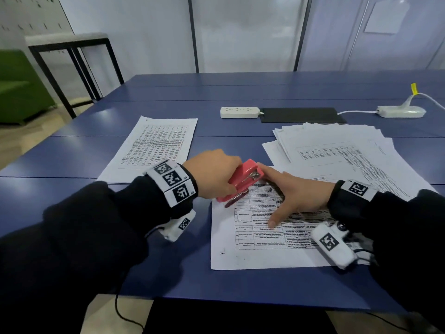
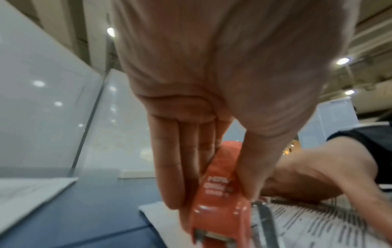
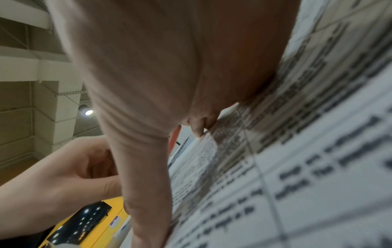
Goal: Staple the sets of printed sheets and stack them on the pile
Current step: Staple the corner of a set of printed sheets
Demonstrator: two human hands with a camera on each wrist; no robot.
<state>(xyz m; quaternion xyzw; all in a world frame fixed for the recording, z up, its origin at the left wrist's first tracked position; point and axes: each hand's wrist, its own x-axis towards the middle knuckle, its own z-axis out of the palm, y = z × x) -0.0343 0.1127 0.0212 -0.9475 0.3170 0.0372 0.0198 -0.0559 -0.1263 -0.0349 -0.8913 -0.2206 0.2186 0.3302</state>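
My left hand (image 1: 216,174) grips a red stapler (image 1: 240,180) at the upper left corner of a printed set of sheets (image 1: 262,237) lying in front of me. In the left wrist view the fingers (image 2: 169,167) and thumb clasp the stapler (image 2: 218,193) from both sides, its metal base over the sheet set's corner (image 2: 161,216). My right hand (image 1: 289,196) lies flat on the sheets with fingers spread, pressing them down; the index fingertip is beside the stapler's nose. A printed set (image 1: 156,145) lies at the left. A loose fanned pile of sheets (image 1: 337,150) lies at the right.
On the blue table (image 1: 72,153) a white power strip (image 1: 239,112) and a black pad (image 1: 301,115) lie behind the papers, with a second white strip and cable (image 1: 399,111) far right. A black-framed side table (image 1: 72,47) and a green seat stand at the left.
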